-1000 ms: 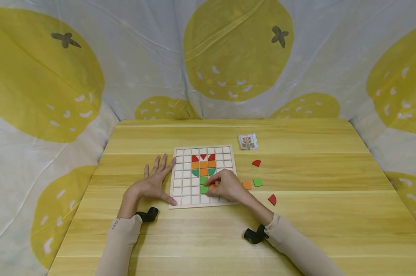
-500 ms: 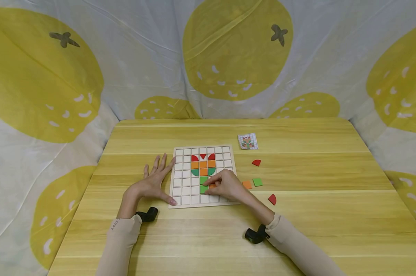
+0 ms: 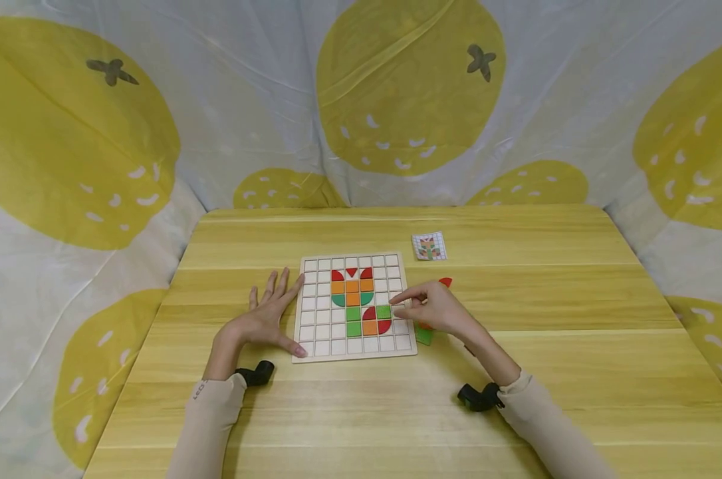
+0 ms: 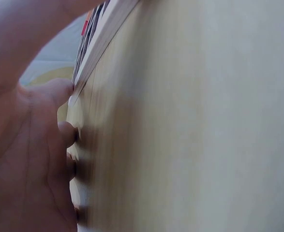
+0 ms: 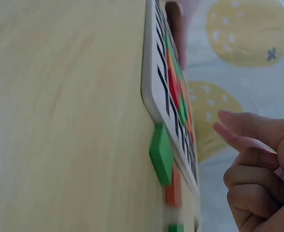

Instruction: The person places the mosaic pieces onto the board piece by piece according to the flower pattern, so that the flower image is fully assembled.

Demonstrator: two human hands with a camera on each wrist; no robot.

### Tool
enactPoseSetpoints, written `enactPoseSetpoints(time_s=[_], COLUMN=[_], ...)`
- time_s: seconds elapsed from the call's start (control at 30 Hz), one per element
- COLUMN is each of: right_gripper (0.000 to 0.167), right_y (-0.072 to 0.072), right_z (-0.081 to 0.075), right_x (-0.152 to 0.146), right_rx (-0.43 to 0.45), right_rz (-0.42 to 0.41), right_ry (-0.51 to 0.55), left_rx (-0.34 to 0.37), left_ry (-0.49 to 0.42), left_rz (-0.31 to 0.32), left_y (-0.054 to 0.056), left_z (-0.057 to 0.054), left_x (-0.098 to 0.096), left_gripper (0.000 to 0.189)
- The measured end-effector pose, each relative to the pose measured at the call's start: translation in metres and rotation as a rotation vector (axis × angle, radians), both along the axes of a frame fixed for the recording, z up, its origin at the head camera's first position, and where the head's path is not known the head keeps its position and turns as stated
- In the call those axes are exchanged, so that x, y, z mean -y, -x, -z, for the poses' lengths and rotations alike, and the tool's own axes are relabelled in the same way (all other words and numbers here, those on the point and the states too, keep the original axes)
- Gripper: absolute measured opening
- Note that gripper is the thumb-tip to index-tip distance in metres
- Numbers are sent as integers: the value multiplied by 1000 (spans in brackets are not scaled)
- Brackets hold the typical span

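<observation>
A wooden grid board (image 3: 325,356) lies on the table with colored tiles set in it. My left hand (image 3: 259,322) spreads at its left edge, thumb on the lower corner and index finger touching the side. Above the board's right part hovers my right hand (image 3: 435,307), with nothing between thumb and index finger. In the right wrist view those two fingers stand slightly apart and the others curl. Near the fingertips sit a green square tile (image 3: 383,312), a red quarter-circle tile (image 3: 385,326) and an orange square tile (image 3: 369,327) in the grid.
Right of the board lie a loose green tile (image 5: 161,154), an orange tile (image 5: 173,186) and another green tile (image 5: 176,227). A red quarter-circle piece (image 3: 446,282) shows behind the right hand. A small pattern card (image 3: 429,246) lies farther back.
My right hand has moved right and slightly back from the lower middle of the board, exposing red, orange and green tiles there. My left hand stays at the board's left edge.
</observation>
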State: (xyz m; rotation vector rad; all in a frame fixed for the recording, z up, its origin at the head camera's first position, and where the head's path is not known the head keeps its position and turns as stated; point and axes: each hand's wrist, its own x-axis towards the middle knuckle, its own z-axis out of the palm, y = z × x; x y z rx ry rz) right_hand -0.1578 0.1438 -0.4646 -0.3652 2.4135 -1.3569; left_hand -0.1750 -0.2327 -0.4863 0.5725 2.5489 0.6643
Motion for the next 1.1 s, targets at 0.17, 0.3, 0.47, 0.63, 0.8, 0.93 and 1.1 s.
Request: enactPoseSetpoints(time_s=[0.17,0.3,0.47,0.63,0.8,0.93,1.1], right_gripper=[22,24,28,32,37,36,33], right_y=[3,4,4,1,0,1,2], right_z=[0,4,9,10,11,14,16], right_x=[-30,-51,-73,-91,-105,-106,-98], right_rx=[-12,1,10,5,53,86,85], right_rz=[40,68,89,83,76,71,66], right_ry=[-25,-32,-29,-21,-9,-27,-62], left_rx=[-2,-1,-1,2,1,1,2], left_ry=[-1,3,-3,2,-8,-7,-14], left_rz=[-6,-5,1,-3,-5,-6,-4], left_y=[-1,-2,-1,-1,0,0,-1], left_z=[-1,-2,0,-1,0,0,-1], left_x=[1,1,1,1,2,2,2], left_gripper=[151,151,151,151,151,151,151])
